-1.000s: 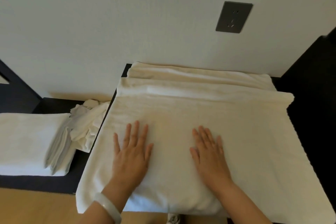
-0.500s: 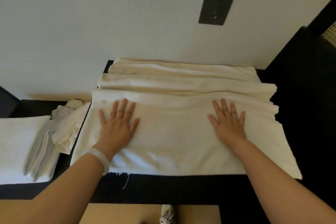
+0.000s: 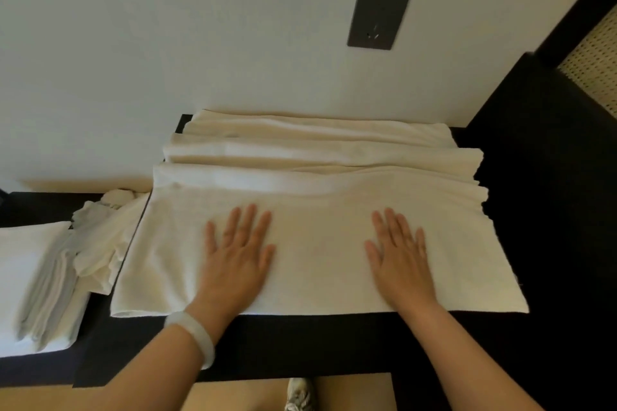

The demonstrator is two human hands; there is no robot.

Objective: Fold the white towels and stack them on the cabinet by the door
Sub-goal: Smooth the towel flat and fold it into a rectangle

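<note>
Surface: dark worktop (image 3: 300,344) against a white wall (image 3: 167,43).
Towel (image 3: 317,264): spread on it, long axis left to right, far part rumpled.
Hands: left hand (image 3: 237,260) and right hand (image 3: 400,264) flat on its near half, fingers straight, gripping nothing.

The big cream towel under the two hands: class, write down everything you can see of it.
The towel is cream-white, soft terry-like cloth, spread wide across the dark cabinet top. Its near part lies flat with a straight front edge. Its far part is bunched in three long ridges by the wall. The right edge is wavy. The left hand and right hand press flat on it, fingers straight.
</note>
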